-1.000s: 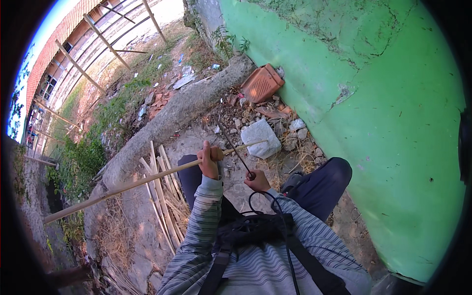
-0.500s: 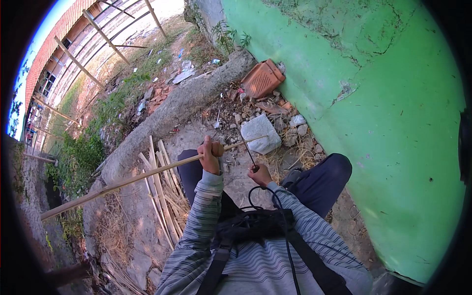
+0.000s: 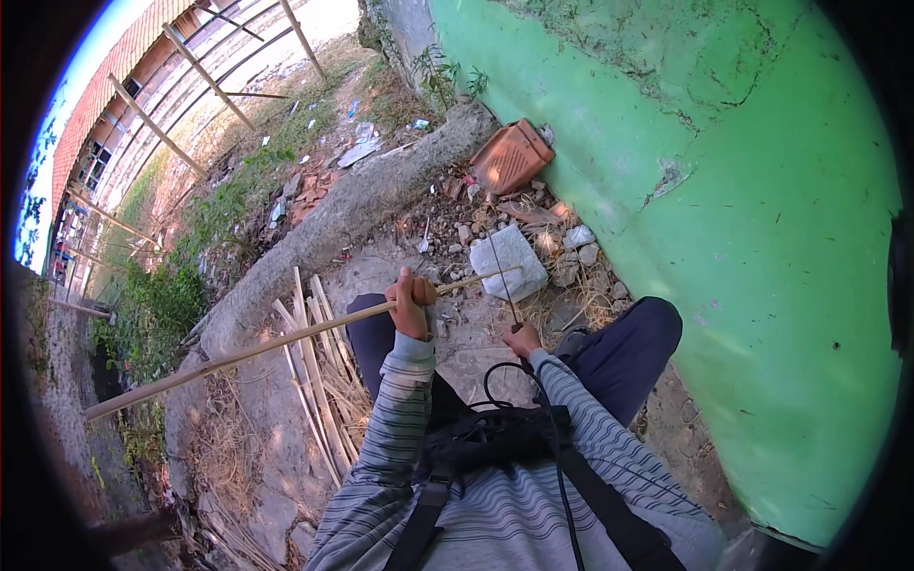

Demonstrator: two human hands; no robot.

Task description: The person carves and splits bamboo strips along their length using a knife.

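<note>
Two hands working one long pale bamboo stick (image 3: 286,341). I see left hand (image 3: 411,303) fisted tight around it near its right end, stick slanting down-left across concrete ground. Right hand (image 3: 522,339) closed on thin dark blade (image 3: 503,281), tip up against stick end. Grey stone block (image 3: 509,262) just behind. Split bamboo strips (image 3: 314,371) lie under stick. Green wall (image 3: 743,238) at right.

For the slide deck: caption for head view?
Left hand grips long pale bamboo stick; right hand holds thin dark blade against it.
</note>
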